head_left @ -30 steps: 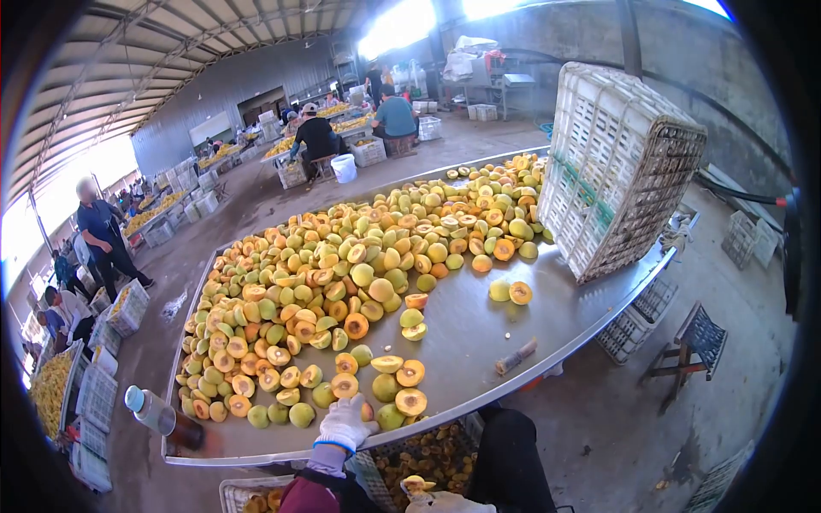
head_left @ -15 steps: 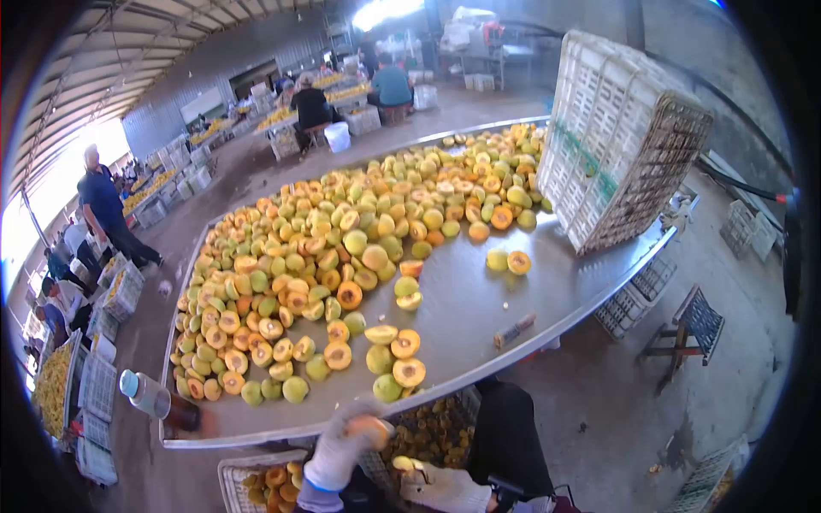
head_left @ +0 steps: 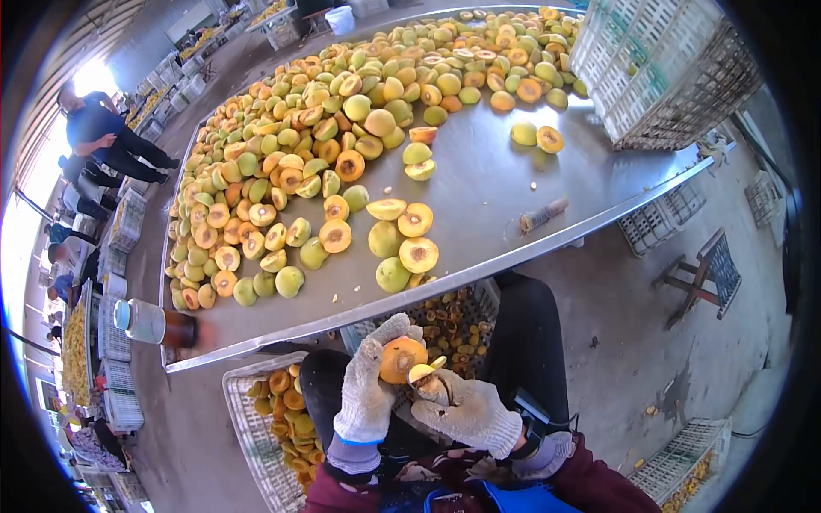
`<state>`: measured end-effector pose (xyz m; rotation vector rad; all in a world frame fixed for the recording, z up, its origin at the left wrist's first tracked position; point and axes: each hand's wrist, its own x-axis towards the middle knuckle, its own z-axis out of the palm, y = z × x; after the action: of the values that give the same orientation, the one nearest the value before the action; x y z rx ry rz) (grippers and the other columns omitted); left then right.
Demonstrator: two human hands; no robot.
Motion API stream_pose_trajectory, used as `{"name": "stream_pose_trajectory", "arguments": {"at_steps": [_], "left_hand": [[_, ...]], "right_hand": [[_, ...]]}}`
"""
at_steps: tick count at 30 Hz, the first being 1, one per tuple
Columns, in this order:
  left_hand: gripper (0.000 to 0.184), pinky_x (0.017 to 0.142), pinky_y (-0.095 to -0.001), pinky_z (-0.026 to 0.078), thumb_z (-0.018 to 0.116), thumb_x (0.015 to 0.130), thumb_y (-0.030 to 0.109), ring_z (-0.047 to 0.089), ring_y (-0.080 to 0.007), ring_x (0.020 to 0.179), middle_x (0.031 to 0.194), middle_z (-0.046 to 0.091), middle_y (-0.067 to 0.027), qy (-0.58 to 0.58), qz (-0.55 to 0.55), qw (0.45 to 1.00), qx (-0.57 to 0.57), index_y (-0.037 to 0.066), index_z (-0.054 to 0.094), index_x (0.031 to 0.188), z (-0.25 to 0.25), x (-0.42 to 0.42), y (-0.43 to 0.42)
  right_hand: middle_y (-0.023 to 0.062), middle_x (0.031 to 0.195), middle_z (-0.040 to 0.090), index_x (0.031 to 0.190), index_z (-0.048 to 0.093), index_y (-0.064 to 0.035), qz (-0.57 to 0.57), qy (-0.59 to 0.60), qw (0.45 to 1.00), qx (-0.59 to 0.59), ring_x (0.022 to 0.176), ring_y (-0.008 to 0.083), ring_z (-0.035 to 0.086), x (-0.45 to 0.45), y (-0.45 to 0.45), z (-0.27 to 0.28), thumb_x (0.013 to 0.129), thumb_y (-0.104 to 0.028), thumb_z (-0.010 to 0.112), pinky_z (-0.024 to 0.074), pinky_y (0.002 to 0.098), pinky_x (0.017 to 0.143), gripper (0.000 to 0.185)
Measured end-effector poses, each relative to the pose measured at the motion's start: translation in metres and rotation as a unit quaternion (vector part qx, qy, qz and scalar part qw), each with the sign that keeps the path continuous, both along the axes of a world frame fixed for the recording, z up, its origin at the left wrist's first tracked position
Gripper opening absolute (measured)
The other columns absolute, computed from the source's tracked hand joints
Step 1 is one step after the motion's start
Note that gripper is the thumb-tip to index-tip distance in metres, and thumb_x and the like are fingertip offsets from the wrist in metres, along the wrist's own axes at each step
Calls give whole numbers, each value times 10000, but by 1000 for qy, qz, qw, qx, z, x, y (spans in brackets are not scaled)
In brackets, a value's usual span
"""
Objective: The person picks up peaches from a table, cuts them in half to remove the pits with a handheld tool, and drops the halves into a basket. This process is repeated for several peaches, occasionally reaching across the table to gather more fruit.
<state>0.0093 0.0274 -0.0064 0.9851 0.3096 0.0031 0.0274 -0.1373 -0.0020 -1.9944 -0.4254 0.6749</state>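
Observation:
My left hand (head_left: 366,398), in a knitted white glove, grips a halved peach (head_left: 400,359) with its orange cut face up. My right hand (head_left: 475,415), gloved too, is closed on a small hand tool (head_left: 422,374) with a curved, yellowish end. That end is close against the lower right edge of the peach half; whether it touches, I cannot tell. Both hands are above my lap, in front of the table edge. A large heap of peach halves (head_left: 299,145) covers much of the metal table (head_left: 479,188). Several halves lie near its front edge.
A white plastic crate (head_left: 248,427) of peach halves stands at my left. Another crate (head_left: 483,312) with dark scraps is under the table edge. A bottle (head_left: 154,325) stands at the left corner, a tipped crate (head_left: 658,77) at the right. A folding stool (head_left: 705,278) and a person (head_left: 107,132) are beyond.
The view has tilted down. My left hand, blurred near the table edge before with a peach half, is now brought together with my right hand and its tool.

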Motion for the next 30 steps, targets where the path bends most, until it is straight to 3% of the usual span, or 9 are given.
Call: {"name": "stream_pose_trajectory", "arguments": {"at_steps": [3, 5, 8, 10, 12, 16, 19, 26, 30], "left_hand": [[530, 1015, -381, 439, 587, 946, 359, 565, -258, 1160, 1252, 581, -157, -41, 26, 998, 27, -35, 507, 1290, 5, -2, -2], [471, 934, -366, 494, 712, 860, 230, 616, -227, 1066, 1183, 625, -130, -68, -35, 893, 444, -13, 557, 1233, 15, -2, 2], [558, 908, -336, 494, 763, 746, 19, 624, -209, 1017, 1148, 629, -90, -69, -76, 788, 607, 6, 539, 1258, 19, 2, 5], [534, 907, -332, 492, 755, 776, 55, 617, -195, 1009, 1119, 633, -89, -82, -79, 795, 596, 9, 537, 1260, 14, 2, 1], [474, 911, -321, 486, 702, 830, 78, 616, -209, 1002, 1122, 633, -105, 70, -24, 974, 215, 3, 531, 1265, 16, 0, -8], [587, 936, -361, 481, 537, 953, 454, 613, -236, 1004, 1141, 620, -162, 30, 12, 999, 14, -24, 502, 1291, 11, -4, -8], [644, 982, -348, 442, 416, 987, 517, 583, -218, 1088, 1189, 602, -157, 22, -23, 998, 57, -20, 464, 1339, 5, -7, -8], [620, 882, -330, 484, 424, 986, 512, 604, -198, 983, 1124, 625, -133, -22, 30, 984, 175, -42, 527, 1243, 19, -13, -37], [484, 869, -311, 476, 413, 1024, 382, 591, -170, 934, 1098, 631, -103, -41, -38, 968, 243, -39, 549, 1219, 17, -1, -27]], "right_hand": [[133, 738, 664, 1073, 569, -141, 3, -24, 1000, -17, 694, 352, 661, 2, 0, -1, 827, -481, 640, 518, 437, 606, 425], [130, 716, 659, 1061, 569, -142, 5, -38, 999, -36, 675, 350, 658, 1, 0, -5, 826, -478, 640, 516, 438, 595, 416], [125, 707, 657, 1029, 568, -137, 17, -72, 995, -65, 668, 344, 659, 0, 0, -8, 829, -472, 638, 515, 439, 597, 396], [130, 695, 653, 1026, 565, -134, 16, -78, 993, -84, 653, 343, 657, -1, 0, -8, 832, -465, 639, 514, 433, 586, 391], [129, 686, 650, 1026, 564, -134, 7, -80, 995, -54, 645, 342, 657, -3, -2, -9, 836, -462, 635, 515, 429, 578, 385], [122, 659, 642, 1006, 562, -134, -4, -60, 998, 11, 620, 337, 655, -3, -4, -2, 848, -456, 624, 515, 416, 554, 364], [123, 682, 649, 988, 564, -129, 27, 41, 999, -6, 647, 335, 663, 3, -5, 8, 850, -457, 623, 519, 419, 575, 361], [132, 740, 662, 985, 582, -118, 21, -29, 999, -11, 726, 328, 677, -5, -4, -3, 852, -470, 621, 526, 417, 614, 378], [79, 745, 669, 932, 630, -82, 9, 266, 964, 26, 696, 213, 668, 8, -9, 29, 846, -418, 671, 527, 344, 654, 350]]}}
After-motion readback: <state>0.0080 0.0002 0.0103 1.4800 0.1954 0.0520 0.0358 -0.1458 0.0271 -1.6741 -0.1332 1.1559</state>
